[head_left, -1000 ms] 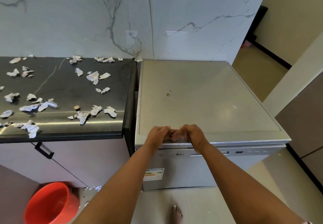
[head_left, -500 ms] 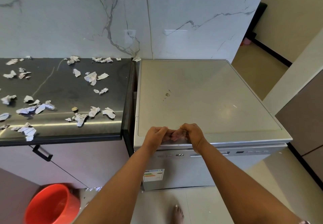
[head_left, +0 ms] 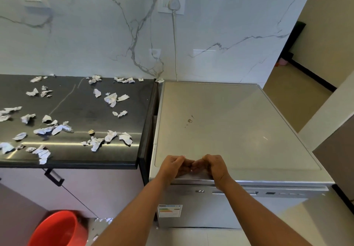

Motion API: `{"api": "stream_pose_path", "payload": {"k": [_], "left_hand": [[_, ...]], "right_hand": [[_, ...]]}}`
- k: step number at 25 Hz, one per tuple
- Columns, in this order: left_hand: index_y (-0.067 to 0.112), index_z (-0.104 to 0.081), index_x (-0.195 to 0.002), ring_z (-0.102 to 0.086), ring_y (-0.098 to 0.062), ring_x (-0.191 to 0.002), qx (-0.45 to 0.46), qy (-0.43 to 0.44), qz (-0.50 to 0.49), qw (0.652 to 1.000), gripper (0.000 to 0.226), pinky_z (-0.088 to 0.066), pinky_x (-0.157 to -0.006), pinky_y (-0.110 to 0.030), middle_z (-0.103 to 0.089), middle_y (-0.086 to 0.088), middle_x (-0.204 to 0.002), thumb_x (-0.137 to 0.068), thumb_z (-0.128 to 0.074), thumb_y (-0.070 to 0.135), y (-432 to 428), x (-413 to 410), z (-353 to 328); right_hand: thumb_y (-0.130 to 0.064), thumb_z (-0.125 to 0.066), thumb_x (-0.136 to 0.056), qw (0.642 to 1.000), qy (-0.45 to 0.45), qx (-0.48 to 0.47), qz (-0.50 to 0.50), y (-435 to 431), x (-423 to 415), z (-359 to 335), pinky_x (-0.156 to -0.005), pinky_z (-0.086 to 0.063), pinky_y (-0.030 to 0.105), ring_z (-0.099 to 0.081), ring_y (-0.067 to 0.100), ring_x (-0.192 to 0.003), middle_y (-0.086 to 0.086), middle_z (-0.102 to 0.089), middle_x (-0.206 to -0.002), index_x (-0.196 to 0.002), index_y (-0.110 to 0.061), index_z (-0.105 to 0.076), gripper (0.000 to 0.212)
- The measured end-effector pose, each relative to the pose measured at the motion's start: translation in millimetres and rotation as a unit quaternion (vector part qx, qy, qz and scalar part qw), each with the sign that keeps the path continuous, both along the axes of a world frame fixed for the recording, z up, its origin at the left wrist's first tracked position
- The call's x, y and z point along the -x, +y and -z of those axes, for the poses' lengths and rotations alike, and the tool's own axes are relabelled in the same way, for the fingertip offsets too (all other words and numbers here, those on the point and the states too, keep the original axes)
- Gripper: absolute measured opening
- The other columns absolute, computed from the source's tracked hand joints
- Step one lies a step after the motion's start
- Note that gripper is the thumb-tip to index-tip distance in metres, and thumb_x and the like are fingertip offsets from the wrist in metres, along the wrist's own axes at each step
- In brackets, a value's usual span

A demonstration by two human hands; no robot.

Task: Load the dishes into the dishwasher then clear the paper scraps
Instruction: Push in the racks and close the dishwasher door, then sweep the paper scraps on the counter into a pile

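Head view: only view supplied.
Dishwasher (head_left: 229, 130): silver, just beside the black counter (head_left: 134, 123); door (head_left: 210, 213) closed.
Left hand (head_left: 175, 166): fingers curled over the front top lip of the dishwasher.
Right hand (head_left: 213, 166): same grip, knuckles almost meeting the left.
Dishes: none in view.
Paper scraps (head_left: 110, 98): scattered across the counter, crumpled.
Door handling: judged stiff, fairly heavy, smooth metal, slip-prone; hold at the centre of its top lip.
Scrap handling: judged light and soft, may scatter; sweep together, then pinch.
Red bucket (head_left: 57, 228): on the floor below the counter.
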State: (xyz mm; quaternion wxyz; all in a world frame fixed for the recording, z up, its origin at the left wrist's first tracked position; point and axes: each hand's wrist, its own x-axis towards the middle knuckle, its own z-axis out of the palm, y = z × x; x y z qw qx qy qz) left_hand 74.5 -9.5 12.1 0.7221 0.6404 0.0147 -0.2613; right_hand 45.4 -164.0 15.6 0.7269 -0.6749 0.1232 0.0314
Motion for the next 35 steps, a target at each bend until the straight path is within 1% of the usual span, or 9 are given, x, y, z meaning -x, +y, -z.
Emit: {"api": "stream_pose_path", "payload": {"k": [7,10,15,17,23,26,29,32,35], "left_hand": [[-0.007,-0.067,-0.091,-0.07,-0.03,-0.086,-0.002,0.021,-0.006,1.0,0.037,-0.057,-0.082,-0.034,-0.07,-0.024,-0.092,-0.1,-0.037,0.012,2,-6,2],[-0.008,-0.066,-0.095,-0.07,-0.028,-0.085,-0.022,0.007,-0.005,1.0,0.036,-0.057,-0.082,-0.033,-0.069,-0.023,-0.091,-0.101,-0.038,0.014,3,-5,3],[-0.001,-0.063,-0.099,-0.07,-0.019,-0.074,0.002,0.0,-0.006,1.0,0.022,-0.058,-0.079,-0.032,-0.069,-0.016,-0.083,-0.098,-0.041,0.002,8,-3,2],[0.003,-0.063,-0.101,-0.071,-0.02,-0.078,-0.002,-0.02,-0.014,1.0,0.021,-0.057,-0.082,-0.032,-0.069,-0.015,-0.086,-0.097,-0.042,0.002,11,2,5],[0.008,-0.065,-0.1,-0.068,-0.014,-0.084,-0.068,-0.093,0.012,0.993,0.019,-0.055,-0.086,-0.03,-0.067,-0.008,-0.089,-0.093,-0.048,0.001,22,10,10],[0.006,-0.067,-0.105,-0.062,0.002,-0.071,-0.154,-0.18,0.028,0.971,0.023,-0.053,-0.077,-0.017,-0.064,-0.001,-0.086,-0.086,-0.055,0.008,45,4,10],[0.009,-0.069,-0.103,-0.059,-0.002,-0.077,-0.205,-0.258,0.045,0.943,0.028,-0.05,-0.077,-0.017,-0.063,-0.001,-0.096,-0.079,-0.055,0.014,102,-12,10],[0.015,-0.069,-0.106,-0.06,-0.011,-0.093,-0.252,-0.323,0.055,0.911,0.034,-0.046,-0.083,-0.016,-0.064,-0.003,-0.107,-0.077,-0.051,0.018,181,-30,12],[0.024,-0.065,-0.114,-0.054,-0.01,-0.104,-0.345,-0.374,-0.03,0.861,0.046,-0.041,-0.088,-0.018,-0.063,0.006,-0.112,-0.076,-0.041,0.035,255,-44,4]], "right_hand": [[0.0,-0.038,-0.093,0.999,-0.014,-0.024,0.036,-7,-1,7,-0.066,-0.059,0.035,-0.068,0.036,-0.069,0.027,-0.069,-0.076,-0.075,0.007,-0.071,0.039],[-0.002,-0.043,-0.094,0.997,-0.04,0.042,0.047,-6,0,11,-0.068,-0.059,0.038,-0.069,0.035,-0.067,0.019,-0.071,-0.073,-0.075,0.0,-0.073,0.036],[-0.003,-0.047,-0.092,0.984,-0.054,0.154,0.071,4,-1,13,-0.058,-0.054,0.023,-0.066,0.017,-0.056,0.005,-0.07,-0.06,-0.066,-0.016,-0.072,0.039],[-0.006,-0.049,-0.092,0.973,-0.067,0.203,0.084,11,0,17,-0.056,-0.05,0.024,-0.063,0.011,-0.054,0.0,-0.068,-0.058,-0.063,-0.022,-0.068,0.039],[-0.016,-0.05,-0.092,0.922,-0.029,0.366,0.125,42,-4,25,-0.06,-0.04,0.033,-0.055,0.026,-0.066,0.01,-0.065,-0.073,-0.068,-0.016,-0.068,0.03],[-0.021,-0.055,-0.089,0.881,-0.02,0.467,0.074,70,-16,27,-0.063,-0.042,0.033,-0.052,0.026,-0.068,0.011,-0.065,-0.082,-0.081,-0.014,-0.069,0.017],[-0.025,-0.063,-0.083,0.856,-0.01,0.508,0.098,124,-25,28,-0.073,-0.042,0.035,-0.061,0.029,-0.081,0.005,-0.066,-0.092,-0.09,-0.023,-0.068,0.009],[-0.029,-0.064,-0.082,0.842,-0.02,0.533,0.085,188,-46,24,-0.079,-0.045,0.043,-0.059,0.036,-0.093,0.014,-0.062,-0.104,-0.107,-0.013,-0.065,0.029],[-0.047,-0.052,-0.079,0.816,-0.065,0.572,0.058,250,-74,15,-0.082,-0.046,0.051,-0.055,0.044,-0.103,0.025,-0.057,-0.116,-0.117,-0.004,-0.059,0.058]]}}
